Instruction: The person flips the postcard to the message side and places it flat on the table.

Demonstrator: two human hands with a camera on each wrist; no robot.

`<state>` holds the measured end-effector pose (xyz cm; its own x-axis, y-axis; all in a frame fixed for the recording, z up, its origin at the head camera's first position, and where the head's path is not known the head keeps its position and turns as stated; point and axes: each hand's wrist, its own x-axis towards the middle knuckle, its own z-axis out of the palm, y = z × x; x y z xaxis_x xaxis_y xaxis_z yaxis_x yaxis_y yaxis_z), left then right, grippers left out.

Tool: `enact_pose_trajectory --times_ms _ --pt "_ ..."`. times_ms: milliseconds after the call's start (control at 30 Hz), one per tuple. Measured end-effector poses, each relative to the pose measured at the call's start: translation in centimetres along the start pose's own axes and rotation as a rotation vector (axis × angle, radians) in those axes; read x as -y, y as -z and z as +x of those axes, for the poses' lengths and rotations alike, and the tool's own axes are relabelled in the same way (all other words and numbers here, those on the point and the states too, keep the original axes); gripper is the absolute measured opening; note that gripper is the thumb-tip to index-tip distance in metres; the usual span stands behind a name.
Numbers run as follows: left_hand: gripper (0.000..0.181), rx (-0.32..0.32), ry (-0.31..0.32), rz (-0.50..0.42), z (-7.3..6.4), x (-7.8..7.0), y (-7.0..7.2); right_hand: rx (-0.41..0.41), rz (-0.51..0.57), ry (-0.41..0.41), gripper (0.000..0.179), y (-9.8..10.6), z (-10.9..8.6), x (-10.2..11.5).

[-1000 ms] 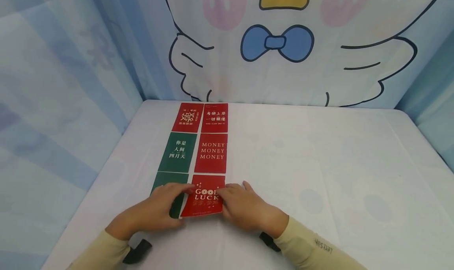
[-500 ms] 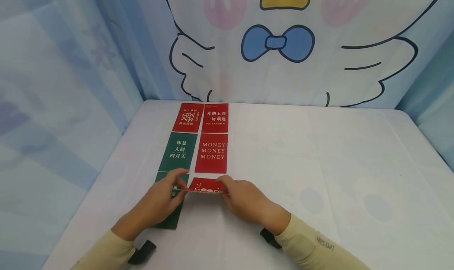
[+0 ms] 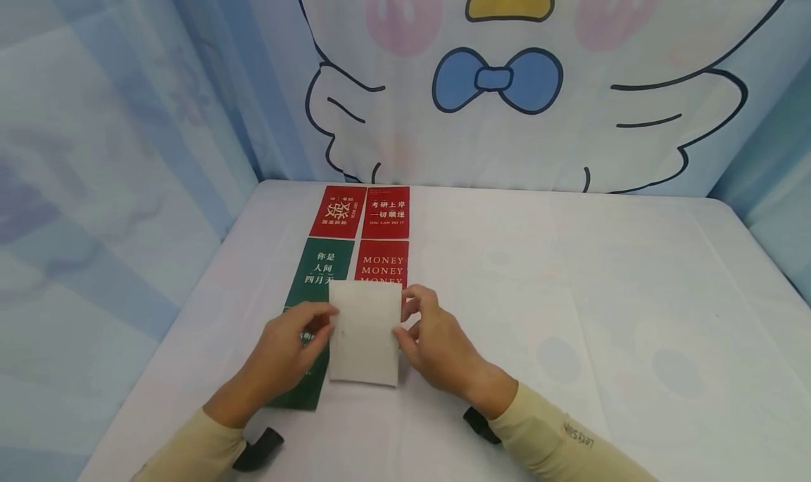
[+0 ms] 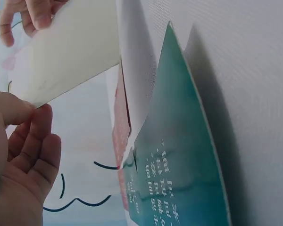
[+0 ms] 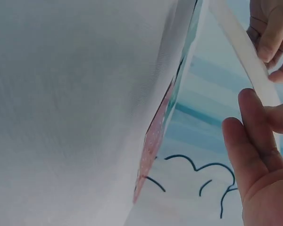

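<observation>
A card with its blank cream side showing [image 3: 365, 334] is held up between both hands in the head view. My left hand [image 3: 281, 352] pinches its left edge between thumb and fingers. At the right edge my right hand [image 3: 446, 348] pinches it too, thumb on the near face. The raised card overlaps the lower part of the red MONEY card [image 3: 383, 253]. Under the left hand lies a green card [image 3: 304, 390], partly covered. In the left wrist view the cream card [image 4: 70, 52] slants above the table, and a corner of the green card [image 4: 179, 141] curls up.
A second green card [image 3: 317, 257] and two red cards, one with a large character [image 3: 337, 212] and one with two lines of writing [image 3: 388, 212], line the table's left side. White cloth [image 3: 570, 292] covers the table. A printed curtain [image 3: 494, 137] hangs behind it.
The red GOOD LUCK card has been lifted off the table and tipped up, so its cream back now faces me. Both hands have risen slightly with it, and the left has moved off the green card's lower part.
</observation>
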<state>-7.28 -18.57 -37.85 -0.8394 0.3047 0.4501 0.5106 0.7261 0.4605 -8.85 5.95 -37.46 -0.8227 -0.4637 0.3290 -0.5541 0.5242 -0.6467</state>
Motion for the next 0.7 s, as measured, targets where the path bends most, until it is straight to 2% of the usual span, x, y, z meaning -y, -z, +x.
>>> enact_pose_trajectory --times_ms 100,200,367,500,700 --pt "0.038 0.065 0.061 0.012 0.1 0.0 0.0 0.027 -0.032 -0.011 0.050 0.0 0.2 -0.1" --pt "0.038 0.141 0.140 0.046 0.4 -0.1 -0.1 0.106 -0.072 -0.045 0.045 0.0 0.4 -0.2" --pt "0.039 0.241 0.234 0.104 1.0 -0.1 -0.3 0.218 -0.161 -0.102 0.053 -0.1 0.8 -0.4" --pt "0.042 0.317 0.267 0.141 1.4 0.1 -0.6 0.273 -0.238 -0.119 0.056 -0.2 1.3 -0.6" --pt "0.044 0.420 0.287 0.172 1.7 0.6 -1.1 0.373 -0.266 -0.197 0.060 -0.8 1.8 -0.7"
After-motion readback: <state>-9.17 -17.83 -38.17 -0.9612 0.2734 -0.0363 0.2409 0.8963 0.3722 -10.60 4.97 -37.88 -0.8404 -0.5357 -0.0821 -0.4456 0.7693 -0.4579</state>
